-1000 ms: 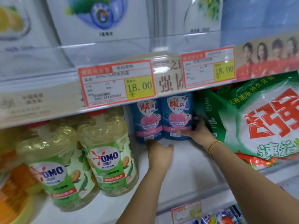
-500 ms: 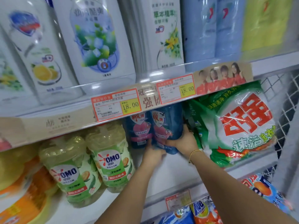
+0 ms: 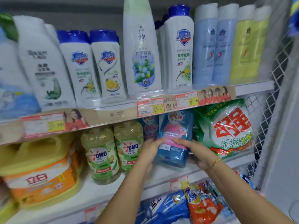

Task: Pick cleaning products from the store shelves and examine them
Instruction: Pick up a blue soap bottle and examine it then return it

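Fingers (image 3: 179, 141) of the left hand (image 3: 150, 150) and right hand (image 3: 195, 151) clasp the blue detergent pouch (image 3: 174, 157), which is tilted at the shelf (image 3: 105, 189) front beside the green bag (image 3: 226, 126). The picking step seems underway; next, probably draw it clear and read the label.

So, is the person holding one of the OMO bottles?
No, the left hand and the right hand both grip the blue pouch, while the OMO bottles stand on the shelf.

OMO bottle (image 3: 129, 147) crowds left, green bag (image 3: 226, 126) right
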The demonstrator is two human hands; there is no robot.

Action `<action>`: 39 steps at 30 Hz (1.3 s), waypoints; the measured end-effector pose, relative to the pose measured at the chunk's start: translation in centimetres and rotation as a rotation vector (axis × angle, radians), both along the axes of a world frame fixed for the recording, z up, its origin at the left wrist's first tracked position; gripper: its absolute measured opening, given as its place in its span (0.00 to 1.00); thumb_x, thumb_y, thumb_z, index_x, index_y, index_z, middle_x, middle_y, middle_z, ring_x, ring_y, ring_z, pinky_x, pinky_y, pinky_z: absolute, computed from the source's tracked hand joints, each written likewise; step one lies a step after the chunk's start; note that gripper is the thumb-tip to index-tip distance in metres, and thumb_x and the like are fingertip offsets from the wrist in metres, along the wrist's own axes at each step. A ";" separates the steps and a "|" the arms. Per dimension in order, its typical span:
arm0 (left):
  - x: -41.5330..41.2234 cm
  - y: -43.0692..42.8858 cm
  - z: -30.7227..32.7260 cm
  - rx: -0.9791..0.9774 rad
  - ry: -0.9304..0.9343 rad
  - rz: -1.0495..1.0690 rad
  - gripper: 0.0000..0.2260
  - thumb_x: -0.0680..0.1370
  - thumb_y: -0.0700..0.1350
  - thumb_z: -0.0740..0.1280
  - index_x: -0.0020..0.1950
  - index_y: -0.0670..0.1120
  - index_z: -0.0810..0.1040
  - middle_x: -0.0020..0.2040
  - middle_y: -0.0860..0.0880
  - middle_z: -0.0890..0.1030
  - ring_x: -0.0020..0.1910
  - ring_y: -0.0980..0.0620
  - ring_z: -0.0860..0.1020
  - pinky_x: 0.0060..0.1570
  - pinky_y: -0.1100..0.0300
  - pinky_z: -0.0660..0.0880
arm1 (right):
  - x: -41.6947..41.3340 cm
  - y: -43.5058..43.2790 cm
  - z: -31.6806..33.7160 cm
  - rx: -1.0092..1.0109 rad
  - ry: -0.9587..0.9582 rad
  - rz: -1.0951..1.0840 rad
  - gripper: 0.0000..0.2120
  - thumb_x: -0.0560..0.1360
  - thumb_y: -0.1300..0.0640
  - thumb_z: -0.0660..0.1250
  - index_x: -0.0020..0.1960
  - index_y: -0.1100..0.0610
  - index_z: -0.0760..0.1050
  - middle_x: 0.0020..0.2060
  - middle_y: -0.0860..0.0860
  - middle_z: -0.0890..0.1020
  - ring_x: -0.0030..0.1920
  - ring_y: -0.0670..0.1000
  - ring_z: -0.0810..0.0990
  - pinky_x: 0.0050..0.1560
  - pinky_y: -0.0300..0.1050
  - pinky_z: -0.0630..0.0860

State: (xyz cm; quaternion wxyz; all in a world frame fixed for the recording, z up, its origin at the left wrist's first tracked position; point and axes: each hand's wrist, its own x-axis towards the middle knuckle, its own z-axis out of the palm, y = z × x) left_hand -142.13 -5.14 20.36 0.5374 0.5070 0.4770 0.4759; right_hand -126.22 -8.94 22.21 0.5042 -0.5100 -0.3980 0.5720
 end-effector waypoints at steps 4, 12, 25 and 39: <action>-2.2 -4.3 2.7 -0.129 0.005 -0.223 0.12 0.71 0.49 0.73 0.52 0.45 0.82 0.48 0.45 0.84 0.45 0.48 0.82 0.47 0.56 0.80 | 0.3 -6.4 0.2 -0.062 0.120 0.132 0.22 0.59 0.56 0.77 0.50 0.62 0.79 0.41 0.56 0.86 0.40 0.53 0.85 0.40 0.49 0.83; -6.2 -14.0 0.8 -0.243 -0.056 -0.460 0.22 0.66 0.44 0.78 0.58 0.42 0.79 0.57 0.41 0.82 0.57 0.42 0.80 0.60 0.45 0.75 | -0.9 -17.3 -2.4 -0.051 0.060 0.425 0.45 0.47 0.58 0.86 0.61 0.64 0.74 0.55 0.61 0.82 0.53 0.59 0.82 0.51 0.53 0.80; -16.4 -25.7 5.7 0.461 0.144 -0.151 0.50 0.44 0.53 0.85 0.65 0.47 0.74 0.58 0.47 0.82 0.59 0.47 0.79 0.56 0.46 0.77 | -8.2 -21.8 3.6 0.610 -0.525 0.484 0.41 0.59 0.68 0.80 0.64 0.47 0.67 0.59 0.38 0.78 0.63 0.39 0.75 0.62 0.36 0.72; -22.4 -26.6 2.0 0.318 -0.671 0.163 0.45 0.45 0.51 0.85 0.60 0.47 0.77 0.56 0.47 0.83 0.53 0.48 0.82 0.43 0.52 0.81 | -17.8 -23.4 1.1 0.819 -0.634 0.185 0.29 0.72 0.42 0.65 0.71 0.42 0.63 0.66 0.33 0.69 0.66 0.32 0.67 0.66 0.35 0.69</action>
